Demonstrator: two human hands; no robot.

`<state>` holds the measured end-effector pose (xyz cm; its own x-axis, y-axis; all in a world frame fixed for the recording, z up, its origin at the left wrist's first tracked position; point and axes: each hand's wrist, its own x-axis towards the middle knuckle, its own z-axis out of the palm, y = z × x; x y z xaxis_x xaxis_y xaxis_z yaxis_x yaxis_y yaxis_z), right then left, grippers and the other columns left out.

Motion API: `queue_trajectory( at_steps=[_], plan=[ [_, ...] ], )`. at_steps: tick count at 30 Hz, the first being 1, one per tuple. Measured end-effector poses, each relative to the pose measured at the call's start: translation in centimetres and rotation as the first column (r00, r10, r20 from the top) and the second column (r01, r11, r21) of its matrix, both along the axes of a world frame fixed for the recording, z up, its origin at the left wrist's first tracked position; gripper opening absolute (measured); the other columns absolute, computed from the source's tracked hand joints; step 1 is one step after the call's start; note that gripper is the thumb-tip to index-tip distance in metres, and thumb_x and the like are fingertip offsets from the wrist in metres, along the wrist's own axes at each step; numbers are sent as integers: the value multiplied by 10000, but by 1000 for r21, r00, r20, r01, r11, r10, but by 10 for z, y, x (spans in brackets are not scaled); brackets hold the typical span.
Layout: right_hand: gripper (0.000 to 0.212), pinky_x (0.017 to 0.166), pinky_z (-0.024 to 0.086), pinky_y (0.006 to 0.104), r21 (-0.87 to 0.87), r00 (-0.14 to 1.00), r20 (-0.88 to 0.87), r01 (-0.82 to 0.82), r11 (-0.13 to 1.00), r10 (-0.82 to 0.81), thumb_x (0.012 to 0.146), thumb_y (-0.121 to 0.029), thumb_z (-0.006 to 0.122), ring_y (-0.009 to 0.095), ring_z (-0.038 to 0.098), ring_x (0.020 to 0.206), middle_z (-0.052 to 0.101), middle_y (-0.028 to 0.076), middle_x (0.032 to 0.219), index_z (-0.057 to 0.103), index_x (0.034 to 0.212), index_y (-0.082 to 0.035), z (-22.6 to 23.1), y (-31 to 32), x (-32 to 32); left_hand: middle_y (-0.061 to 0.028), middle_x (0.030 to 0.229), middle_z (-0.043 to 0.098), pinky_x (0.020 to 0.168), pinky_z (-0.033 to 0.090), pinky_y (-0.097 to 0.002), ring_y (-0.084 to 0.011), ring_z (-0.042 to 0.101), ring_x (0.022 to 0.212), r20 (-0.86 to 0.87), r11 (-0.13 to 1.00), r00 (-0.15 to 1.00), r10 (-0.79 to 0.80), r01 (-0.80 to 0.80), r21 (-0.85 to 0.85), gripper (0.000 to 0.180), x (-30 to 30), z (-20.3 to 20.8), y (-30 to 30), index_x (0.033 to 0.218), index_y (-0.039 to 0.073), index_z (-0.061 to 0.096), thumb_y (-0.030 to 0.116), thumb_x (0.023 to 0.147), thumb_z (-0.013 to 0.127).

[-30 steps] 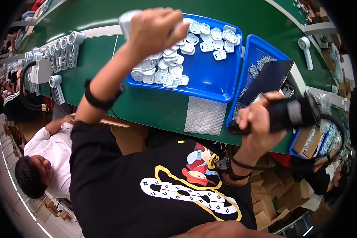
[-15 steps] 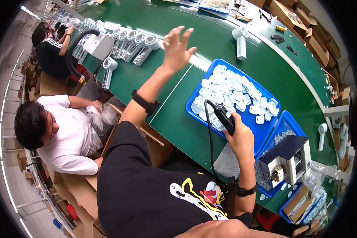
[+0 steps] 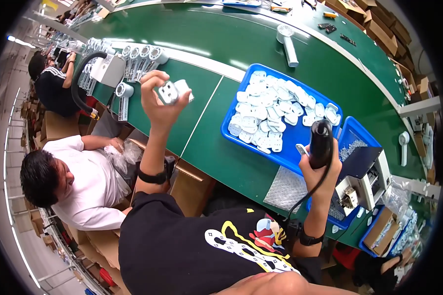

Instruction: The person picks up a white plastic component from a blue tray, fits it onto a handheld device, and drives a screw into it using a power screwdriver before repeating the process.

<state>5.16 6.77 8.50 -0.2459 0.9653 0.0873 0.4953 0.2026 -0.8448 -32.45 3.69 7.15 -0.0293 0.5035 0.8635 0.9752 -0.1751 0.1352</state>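
Observation:
My left hand (image 3: 161, 105) is raised over the left part of the bench, fingers wrapped round a white handheld fan (image 3: 169, 92). The fan's end with small dark recesses faces me; the rest is foreshortened. My right hand (image 3: 321, 169) grips a black corded electric screwdriver (image 3: 321, 142), seen nearly end-on. A small white plastic cover (image 3: 301, 149) is also pinched at that hand's thumb. Just beyond it lies a blue tray (image 3: 230, 115) heaped with white plastic covers (image 3: 263, 105). Several upright handheld fans (image 3: 143, 58) stand in a row past my left hand.
A screw feeder (image 3: 362, 189) sits over a blue tray of screws (image 3: 352, 140) on the right. Bubble wrap (image 3: 285, 189) lies at the near edge. One handheld fan (image 3: 288, 46) rests across the green bench (image 3: 202, 37). A person in white (image 3: 86, 184) sits close at left.
My left hand has come back from the row with a handheld fan in its grasp. The right hand has moved right, off the tray, turning the screwdriver upright; a white cover now shows at its thumb.

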Motion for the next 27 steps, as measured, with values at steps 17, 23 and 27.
queue_trajectory(
  at_steps=[17,23,27],
  plan=[
    [640,602,539,277,157,931,-355,152,976,-87,833,-127,812,181,637,660,655,155,900,359,1279,-52,-6,-123,90,-154,814,585,589,459,-354,-280,576,636,922,244,286,-261,944,-223,413,303,-21,-40,1050,-25,558,354,918,654],
    [647,522,504,302,91,588,-785,422,902,-196,853,-384,786,174,551,523,586,94,747,366,1237,-76,-2,-107,106,-142,692,578,526,446,-380,-311,584,561,872,222,204,-445,968,-113,291,313,-50,-39,883,-22,618,244,938,514],
    [647,510,482,332,284,627,-737,624,728,-250,841,-527,749,178,530,502,573,86,711,422,1177,-82,25,-53,127,-127,665,580,502,440,-381,-300,590,537,855,238,219,-470,964,-116,324,317,-51,-34,845,-17,629,243,953,467]
  ],
)
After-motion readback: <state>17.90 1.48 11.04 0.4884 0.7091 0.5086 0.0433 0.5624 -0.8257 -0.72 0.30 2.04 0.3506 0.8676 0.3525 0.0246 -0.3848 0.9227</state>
